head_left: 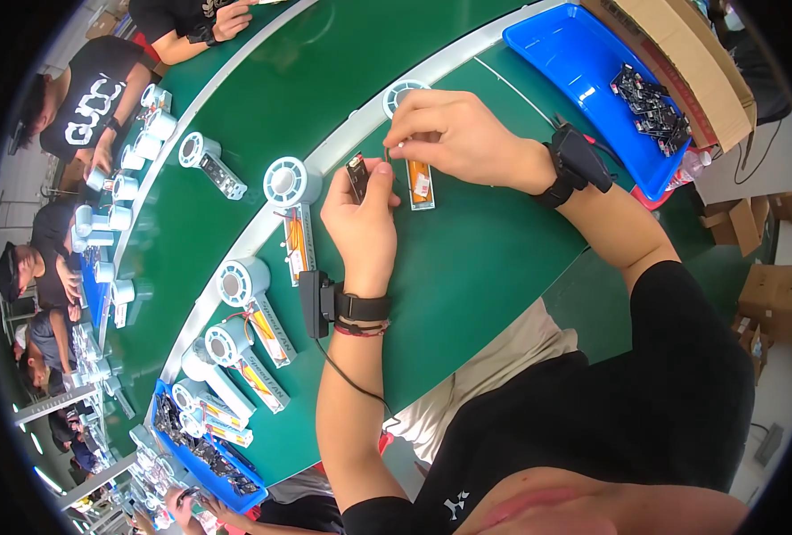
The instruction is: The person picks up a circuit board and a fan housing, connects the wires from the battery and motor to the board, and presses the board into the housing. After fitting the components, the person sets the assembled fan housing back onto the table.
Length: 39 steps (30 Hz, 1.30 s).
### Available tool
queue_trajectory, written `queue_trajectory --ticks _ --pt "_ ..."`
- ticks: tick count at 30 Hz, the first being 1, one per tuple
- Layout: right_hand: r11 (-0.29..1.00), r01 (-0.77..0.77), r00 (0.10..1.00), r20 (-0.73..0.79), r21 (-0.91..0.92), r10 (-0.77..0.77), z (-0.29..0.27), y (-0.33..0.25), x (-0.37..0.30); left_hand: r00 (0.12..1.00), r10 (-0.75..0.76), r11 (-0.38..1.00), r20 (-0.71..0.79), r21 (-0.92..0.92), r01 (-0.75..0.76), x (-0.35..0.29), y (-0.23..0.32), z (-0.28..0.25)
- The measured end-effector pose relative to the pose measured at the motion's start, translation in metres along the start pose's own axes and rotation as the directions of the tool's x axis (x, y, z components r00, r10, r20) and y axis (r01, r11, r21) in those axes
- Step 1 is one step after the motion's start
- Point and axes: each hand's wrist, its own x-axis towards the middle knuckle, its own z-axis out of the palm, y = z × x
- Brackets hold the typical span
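My left hand (pixel 362 209) is closed around a small black circuit board (pixel 357 176), gripped between thumb and fingers. Just to its right, my right hand (pixel 463 138) pinches a small white plug (pixel 401 144); a thin wire seems to run near the fingertips. Beneath that hand lies a pale blue handheld fan (pixel 404 92), its round head partly covered by my fingers. The fan's open handle shows an orange battery pack (pixel 421 185) with a white label. Beside my left hand rests another fan (pixel 291 182) with its handle open and wires showing.
More open-handled fans (pixel 243 283) line the green table's (pixel 467 267) left side. A blue tray (pixel 574 85) holds black circuit boards at the far right, near pliers (pixel 583 134) and a cardboard box (pixel 681 53). Another blue bin (pixel 204 455) sits lower left. Co-workers sit across the conveyor belt (pixel 262 98).
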Motion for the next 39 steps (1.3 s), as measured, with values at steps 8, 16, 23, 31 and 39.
queue_trajectory --ticks 8,16,23,31,39 --pt "0.991 -0.134 0.99 -0.044 0.018 0.135 0.007 -0.005 -0.006 0.982 0.17 0.983 0.077 -0.089 -0.163 -0.005 -0.001 0.007" --pt "0.993 -0.076 0.993 -0.094 -0.091 0.067 0.011 -0.004 -0.008 0.983 0.17 0.977 0.063 0.119 -0.177 -0.005 -0.003 0.011" --pt "0.992 -0.113 0.988 -0.117 -0.058 0.105 0.009 -0.006 -0.008 0.987 0.151 0.985 0.057 0.075 -0.155 -0.005 0.0 0.009" --pt "0.993 -0.105 0.99 -0.104 -0.05 0.099 0.011 -0.004 -0.009 0.98 0.19 0.975 0.061 0.102 -0.195 -0.005 -0.003 0.009" --pt "0.991 0.065 0.996 0.065 -0.118 -0.057 -0.001 0.003 -0.001 0.984 0.134 0.969 0.12 0.19 -0.156 0.001 -0.003 -0.004"
